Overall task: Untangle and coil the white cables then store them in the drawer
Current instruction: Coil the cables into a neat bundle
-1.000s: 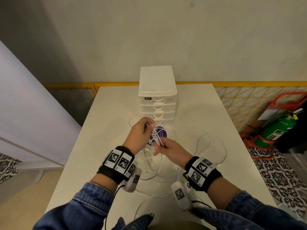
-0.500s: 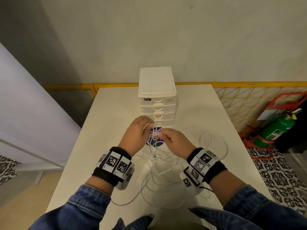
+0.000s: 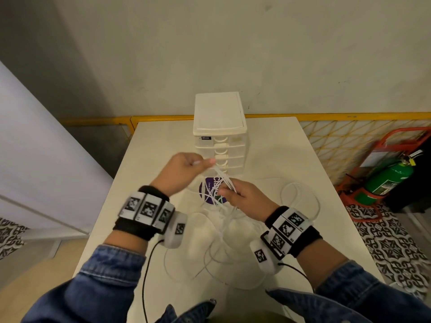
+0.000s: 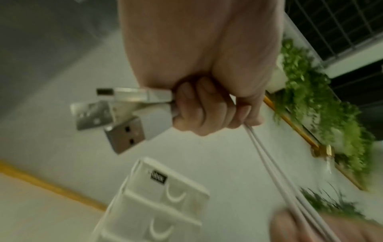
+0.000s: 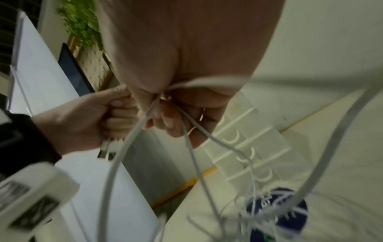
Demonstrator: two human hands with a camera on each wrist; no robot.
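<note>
Several white cables run taut between my two hands above the table. My left hand is raised in front of the drawer unit and grips the cables' plug ends; the USB plugs stick out of its fist. My right hand sits lower and to the right, fingers curled round the same cable strands. Loose white loops hang down and lie tangled on the table below. The white drawer unit stands at the table's far middle, all drawers shut.
A round purple sticker lies on the cream table under the cables. More cable loops spread to the right. A green fire extinguisher in a red stand is on the floor at right. A white panel is left.
My left hand has risen and pulled away up-left with the plug ends, stretching the strands. My right hand has dropped slightly and holds the strands lower down.
</note>
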